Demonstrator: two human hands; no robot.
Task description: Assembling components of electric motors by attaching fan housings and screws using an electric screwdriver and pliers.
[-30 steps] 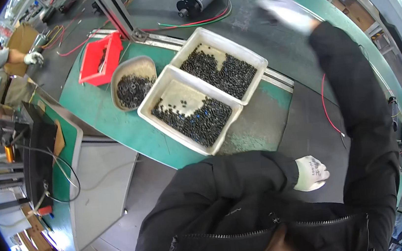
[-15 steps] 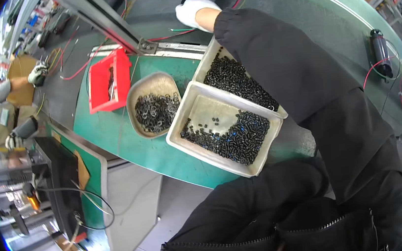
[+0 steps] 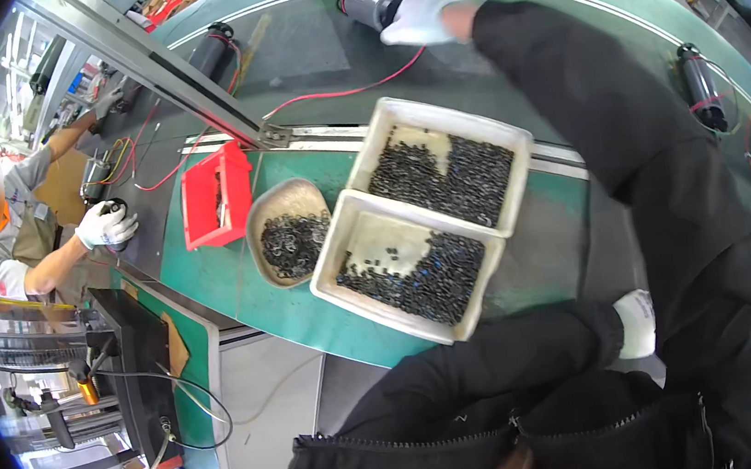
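My right hand [image 3: 421,20], in a white glove, reaches to the far side of the bench. Its fingers are closed round the right end of a black cylinder with wires [image 3: 368,4], which lies tilted on the dark surface. A red wire loops below it. My left hand [image 3: 636,325] is in a white glove near my lap, at the right. Only its cuff and back show; my right sleeve hides the fingers. Between my arms and the bench frame stand two white trays, a far one [image 3: 521,209] and a near one [image 3: 330,281], both holding small black pieces.
A beige bowl [image 3: 295,191] of dark rings and a red bin [image 3: 196,204] stand left of the trays. A metal post [image 3: 153,70] rises behind them. More wired black cylinders [image 3: 701,86] lie at the right. A co-worker's gloved hand [image 3: 106,223] is at far left.
My right hand has moved right and is now at the cylinder's right end, with the cylinder pointing left. My right arm no longer covers the far tray. My left glove has come into view.
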